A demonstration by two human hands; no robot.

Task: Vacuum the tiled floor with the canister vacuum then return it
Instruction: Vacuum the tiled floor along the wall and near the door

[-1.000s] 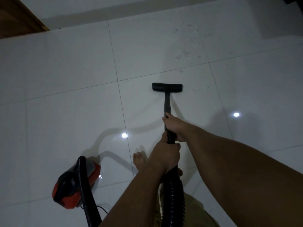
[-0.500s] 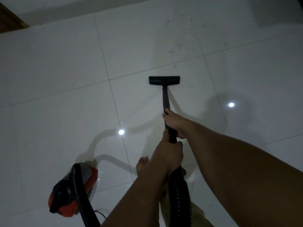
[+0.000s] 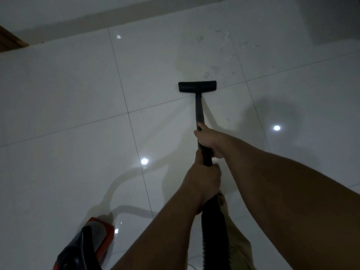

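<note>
A black floor nozzle (image 3: pixel 197 86) rests flat on the white tiled floor (image 3: pixel 68 94), just above a grout line. Its black wand (image 3: pixel 199 110) runs back toward me. My right hand (image 3: pixel 209 140) grips the wand higher up. My left hand (image 3: pixel 204 182) grips it lower, where the ribbed black hose (image 3: pixel 214 234) starts. The red and black canister (image 3: pixel 85 248) sits on the floor at the bottom left, partly cut off by the frame. Pale specks of debris (image 3: pixel 226 53) lie scattered on the tile beyond the nozzle.
A white wall base (image 3: pixel 97 14) runs along the top. A wooden edge (image 3: pixel 9 40) shows at the top left corner. A dark shape (image 3: pixel 335 18) sits at the top right. My bare foot (image 3: pixel 222 199) shows behind the hose. Ceiling lights reflect in the tiles.
The nozzle has slid forward over the grout line toward the debris. Both arms have stretched further out. The canister sits lower and closer in the frame.
</note>
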